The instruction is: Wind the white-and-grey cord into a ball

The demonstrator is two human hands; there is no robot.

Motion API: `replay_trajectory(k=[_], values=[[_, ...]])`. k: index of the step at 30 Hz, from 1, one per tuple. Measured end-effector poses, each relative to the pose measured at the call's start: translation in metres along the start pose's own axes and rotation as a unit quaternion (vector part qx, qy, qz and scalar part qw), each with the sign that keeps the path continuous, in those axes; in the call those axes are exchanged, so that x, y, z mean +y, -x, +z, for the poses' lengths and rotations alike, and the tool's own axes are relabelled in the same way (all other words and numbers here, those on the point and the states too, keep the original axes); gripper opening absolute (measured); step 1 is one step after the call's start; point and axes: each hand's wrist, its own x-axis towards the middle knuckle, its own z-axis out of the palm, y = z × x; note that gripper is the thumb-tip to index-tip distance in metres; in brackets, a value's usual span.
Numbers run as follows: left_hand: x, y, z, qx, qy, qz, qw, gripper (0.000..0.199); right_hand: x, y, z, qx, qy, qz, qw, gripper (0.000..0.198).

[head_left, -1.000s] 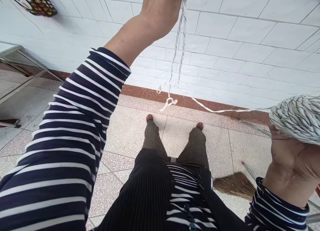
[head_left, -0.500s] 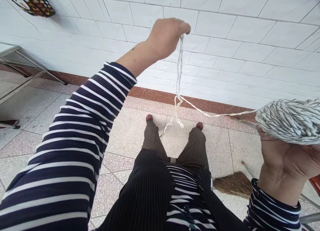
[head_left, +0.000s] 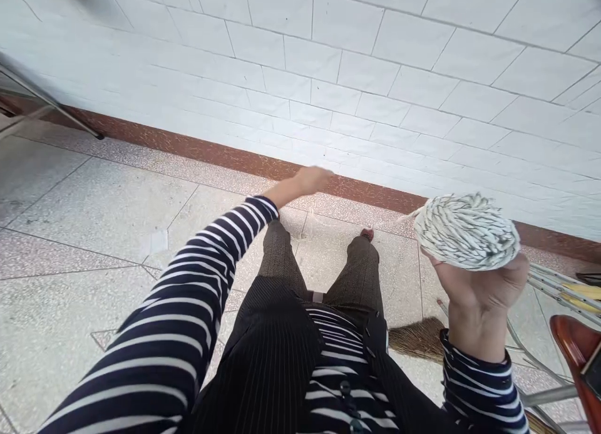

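The right hand (head_left: 476, 287) cups a ball of cord (head_left: 467, 232) from below, the blurred left hand's (head_left: 313, 180) grip unclear, with a broom (head_left: 416, 338) partly behind the right sleeve (head_left: 481, 384) and a tiled wall (head_left: 347, 64) beyond.

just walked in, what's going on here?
A person stands facing a white tiled wall, with a ball of pale cord resting on their upturned right hand. A thin strand leaves the ball's left side and fades into blur. The left hand is out in front, apart from the ball; it's too blurred to tell whether it grips the strand. A broom is on the floor.
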Motion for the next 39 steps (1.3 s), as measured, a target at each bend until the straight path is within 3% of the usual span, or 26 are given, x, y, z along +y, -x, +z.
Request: replay_trajectory(k=[2, 6, 8, 11, 15, 18, 25, 31, 39], values=[[0.02, 0.016, 0.034, -0.007, 0.148, 0.052, 0.988, 0.033, 0.013, -0.005, -0.004, -0.003, 0.004, 0.049, 0.999, 0.053], [0.064, 0.044, 0.084, 0.032, 0.398, 0.152, 0.904, 0.032, 0.043, -0.015, -0.015, -0.028, 0.051, 0.123, 0.991, 0.053], [0.076, 0.053, 0.101, 0.038, 0.47, 0.151, 0.869, 0.034, 0.059, -0.017, -0.023, -0.051, 0.09, 0.154, 0.983, 0.047], [0.081, 0.061, 0.118, 0.032, 0.516, 0.122, 0.847, 0.028, 0.077, -0.015, -0.033, -0.078, 0.128, 0.181, 0.972, 0.037], [0.073, 0.069, 0.129, 0.054, 0.492, 0.103, 0.863, 0.017, 0.092, -0.007, -0.042, -0.08, 0.128, 0.211, 0.966, 0.037], [0.064, 0.074, 0.131, 0.076, 0.445, 0.1, 0.887, 0.02, 0.098, -0.002, -0.043, -0.077, 0.122, 0.227, 0.963, 0.046], [0.027, 0.074, 0.125, 0.133, 0.226, 0.082, 0.961, 0.024, 0.105, 0.007, -0.051, -0.107, 0.111, 0.262, 0.953, 0.074], [0.013, 0.067, 0.126, 0.13, 0.193, 0.008, 0.973, 0.027, 0.107, 0.015, -0.055, -0.161, 0.148, 0.268, 0.938, 0.081], [0.011, 0.053, 0.133, 0.126, 0.285, -0.048, 0.949, 0.026, 0.112, 0.025, -0.052, -0.232, 0.191, 0.295, 0.907, 0.076]])
